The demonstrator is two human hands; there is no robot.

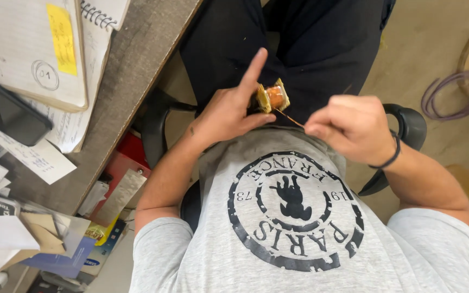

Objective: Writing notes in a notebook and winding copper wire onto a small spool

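Note:
A small coil of copper wire on a yellow bobbin [273, 96] sits in my left hand [233, 106], over my lap. The hand grips the coil between thumb and fingers, and the index finger points straight out. A thin copper wire [289, 118] runs from the coil to my right hand [348, 126]. That hand is closed, pinching the wire's end just to the right of the coil. A black band circles my right wrist.
A grey desk [137, 59] stands at the left with notebooks [28, 49], loose papers and a dark phone [6, 116]. I sit in a black chair with armrests [408, 127]. Coiled cable [462, 92] lies on the floor at the right. Boxes and papers are under the desk.

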